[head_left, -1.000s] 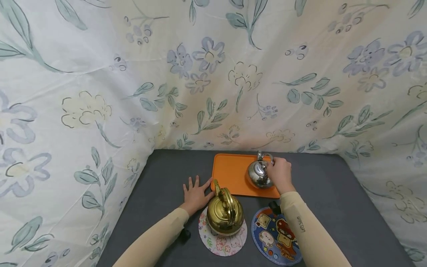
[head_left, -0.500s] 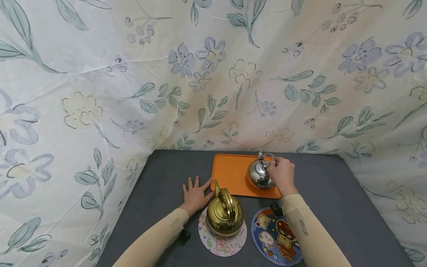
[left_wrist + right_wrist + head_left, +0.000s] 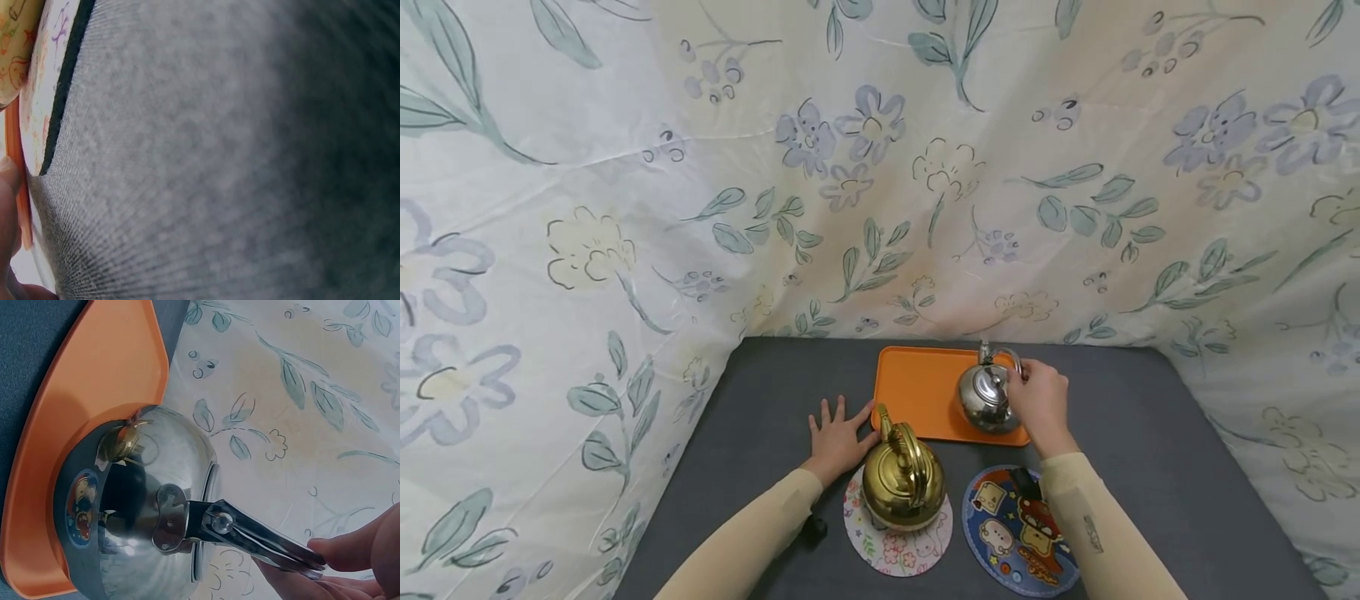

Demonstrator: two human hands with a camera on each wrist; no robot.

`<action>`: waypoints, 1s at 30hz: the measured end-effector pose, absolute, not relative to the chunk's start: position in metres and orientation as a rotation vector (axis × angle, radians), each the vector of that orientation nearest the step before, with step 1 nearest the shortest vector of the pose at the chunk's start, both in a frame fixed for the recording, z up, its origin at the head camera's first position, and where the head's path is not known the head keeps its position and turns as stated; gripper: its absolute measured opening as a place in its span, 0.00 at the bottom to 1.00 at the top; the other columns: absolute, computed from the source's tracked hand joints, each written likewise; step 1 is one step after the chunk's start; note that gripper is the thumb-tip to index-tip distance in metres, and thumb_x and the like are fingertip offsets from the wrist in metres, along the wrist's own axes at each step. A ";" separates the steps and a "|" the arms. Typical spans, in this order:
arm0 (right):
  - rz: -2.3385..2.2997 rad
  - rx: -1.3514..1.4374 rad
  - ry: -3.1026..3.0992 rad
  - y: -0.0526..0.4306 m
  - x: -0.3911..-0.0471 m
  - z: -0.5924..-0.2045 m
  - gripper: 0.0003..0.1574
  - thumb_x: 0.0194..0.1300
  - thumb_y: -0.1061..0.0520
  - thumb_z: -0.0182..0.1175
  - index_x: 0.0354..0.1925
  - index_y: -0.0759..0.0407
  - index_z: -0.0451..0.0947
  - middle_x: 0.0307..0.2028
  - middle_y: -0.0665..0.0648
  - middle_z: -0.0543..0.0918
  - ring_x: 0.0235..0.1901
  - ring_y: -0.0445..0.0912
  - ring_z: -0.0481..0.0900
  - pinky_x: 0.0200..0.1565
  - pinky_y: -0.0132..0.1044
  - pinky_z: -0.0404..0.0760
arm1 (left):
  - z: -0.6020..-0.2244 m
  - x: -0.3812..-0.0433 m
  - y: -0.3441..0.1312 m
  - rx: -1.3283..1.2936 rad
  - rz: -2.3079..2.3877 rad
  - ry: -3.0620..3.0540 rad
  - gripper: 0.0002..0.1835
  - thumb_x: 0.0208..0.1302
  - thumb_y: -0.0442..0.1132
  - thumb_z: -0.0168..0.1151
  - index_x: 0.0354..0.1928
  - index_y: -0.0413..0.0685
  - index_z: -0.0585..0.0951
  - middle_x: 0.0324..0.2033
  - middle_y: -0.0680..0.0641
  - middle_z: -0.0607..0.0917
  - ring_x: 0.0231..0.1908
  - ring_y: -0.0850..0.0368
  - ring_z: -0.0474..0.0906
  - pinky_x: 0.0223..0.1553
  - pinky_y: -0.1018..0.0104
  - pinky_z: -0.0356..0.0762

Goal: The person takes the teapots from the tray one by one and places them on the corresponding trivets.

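Note:
My right hand point(image 3: 1043, 407) grips the arched handle point(image 3: 269, 544) of a shiny silver kettle point(image 3: 983, 402). In the right wrist view its thumb and fingers point(image 3: 353, 550) pinch the handle from either side. The kettle is over the right part of an orange tray point(image 3: 917, 392), spout toward the back. My left hand point(image 3: 837, 443) has its fingers spread flat on the dark tabletop, with the thumb side at the tray's front left corner. Close beside that hand stands a gold kettle point(image 3: 897, 492) on a round pink-patterned mat point(image 3: 898, 557).
A round blue cartoon mat point(image 3: 996, 542) lies in front of the tray, partly covered by my right sleeve point(image 3: 1090, 517). Floral cloth point(image 3: 947, 208) hangs behind and at both sides of the grey table point(image 3: 1157, 433).
My right hand has shifted slightly right and toward me, and the silver kettle has moved a little the same way. My left hand and the gold kettle stay put.

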State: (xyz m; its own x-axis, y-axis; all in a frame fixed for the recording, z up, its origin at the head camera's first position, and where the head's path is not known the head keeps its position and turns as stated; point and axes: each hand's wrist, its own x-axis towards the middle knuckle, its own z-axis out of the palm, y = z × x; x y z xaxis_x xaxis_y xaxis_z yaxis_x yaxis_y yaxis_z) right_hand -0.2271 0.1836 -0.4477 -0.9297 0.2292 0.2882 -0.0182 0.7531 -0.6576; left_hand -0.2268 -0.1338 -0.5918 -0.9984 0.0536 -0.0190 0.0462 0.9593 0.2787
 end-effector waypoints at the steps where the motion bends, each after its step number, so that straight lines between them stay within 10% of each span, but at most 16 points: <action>1: 0.978 -0.162 -2.594 0.183 -0.225 -0.447 0.19 0.74 0.58 0.58 0.53 0.72 0.82 0.42 0.71 0.87 0.36 0.60 0.85 0.33 0.51 0.83 | -0.592 -0.227 -0.134 0.081 0.440 3.080 0.37 0.66 0.73 0.51 0.76 0.81 0.60 0.78 0.36 0.55 0.77 0.28 0.42 0.70 0.25 0.44; 30: 0.940 -0.124 -2.500 0.184 -0.157 -0.436 0.20 0.70 0.60 0.63 0.52 0.75 0.81 0.40 0.73 0.87 0.38 0.64 0.88 0.39 0.57 0.84 | -0.586 -0.218 -0.143 0.143 0.459 3.100 0.37 0.67 0.72 0.52 0.76 0.77 0.63 0.77 0.34 0.58 0.76 0.26 0.46 0.69 0.24 0.48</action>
State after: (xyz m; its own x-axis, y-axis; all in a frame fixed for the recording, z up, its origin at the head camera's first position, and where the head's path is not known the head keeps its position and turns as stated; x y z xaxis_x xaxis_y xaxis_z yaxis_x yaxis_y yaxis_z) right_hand -0.1574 0.1842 -0.4357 -0.8886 0.2404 0.3907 -0.0767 0.7618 -0.6432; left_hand -0.2185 -0.1426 -0.5865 -0.9959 0.0905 0.0086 0.0891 0.9531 0.2894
